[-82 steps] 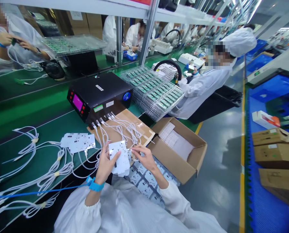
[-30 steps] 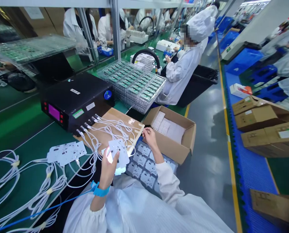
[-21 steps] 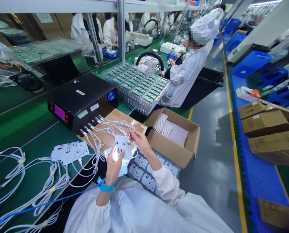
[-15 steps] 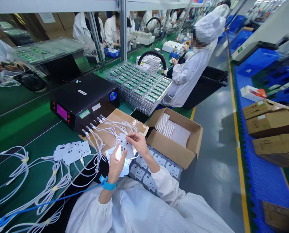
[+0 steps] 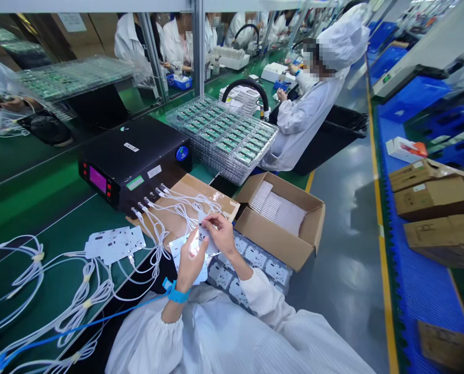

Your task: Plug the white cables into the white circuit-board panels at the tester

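My left hand (image 5: 189, 265), with a blue wrist strap (image 5: 176, 293), grips a stack of white circuit panels (image 5: 177, 248) over my lap. My right hand (image 5: 221, 235) pinches the top edge of a single white panel (image 5: 204, 234) held against that stack. White cables (image 5: 177, 210) run from a black tester box (image 5: 133, 156) with a pink display across a cardboard sheet (image 5: 185, 200) to just beyond my fingers. More white panels (image 5: 115, 243) lie on the green bench (image 5: 41, 208).
A tray of white panels (image 5: 255, 259) rests on my lap. An open cardboard box (image 5: 282, 221) with white sheets stands to my right. Stacked clear trays of green boards (image 5: 224, 137) sit behind the tester. Bundled white cables (image 5: 60, 296) lie left. A co-worker in white (image 5: 310, 109) sits ahead.
My right hand came back from beside the cardboard box to the stack and now pinches a single panel against it. The left hand kept its grip on the stack.
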`<state>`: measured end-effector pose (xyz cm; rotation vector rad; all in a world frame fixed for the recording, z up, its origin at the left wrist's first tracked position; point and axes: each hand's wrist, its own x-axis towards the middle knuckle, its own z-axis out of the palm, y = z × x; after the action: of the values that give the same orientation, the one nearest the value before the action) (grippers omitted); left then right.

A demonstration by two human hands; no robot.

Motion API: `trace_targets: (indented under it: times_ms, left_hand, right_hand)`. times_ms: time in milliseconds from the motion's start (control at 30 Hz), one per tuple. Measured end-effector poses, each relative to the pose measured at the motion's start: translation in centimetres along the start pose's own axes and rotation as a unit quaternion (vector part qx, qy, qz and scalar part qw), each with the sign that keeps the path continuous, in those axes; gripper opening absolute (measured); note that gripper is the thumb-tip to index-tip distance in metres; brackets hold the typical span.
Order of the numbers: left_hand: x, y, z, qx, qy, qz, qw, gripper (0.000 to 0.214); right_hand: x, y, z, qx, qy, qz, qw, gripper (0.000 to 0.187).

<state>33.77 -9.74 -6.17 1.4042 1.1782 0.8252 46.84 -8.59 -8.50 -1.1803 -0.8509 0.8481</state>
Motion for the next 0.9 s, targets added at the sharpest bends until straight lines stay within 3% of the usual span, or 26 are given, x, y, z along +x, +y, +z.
trace_targets:
  times_ms: [567, 733, 900]
  left_hand:
    - [0.8, 0.8, 0.6, 0.037, -0.011, 0.103, 0.994, 0.051]
    - [0.9, 1.0, 0.5, 0.032, -0.019, 0.112, 0.993, 0.046]
    - [0.8, 1.3, 0.4, 0.035, -0.013, 0.116, 0.993, 0.044]
  right_hand:
    - [0.4, -0.7, -0.3, -0.055, 0.016, -0.006, 0.998, 0.025]
    - [1.1, -1.7, -2.2, -0.063, -0.051, 0.017, 0.997, 0.027]
    - [1.3, -3.3, -3.3, -0.165, -0.124, -0.085, 0.975, 0.024]
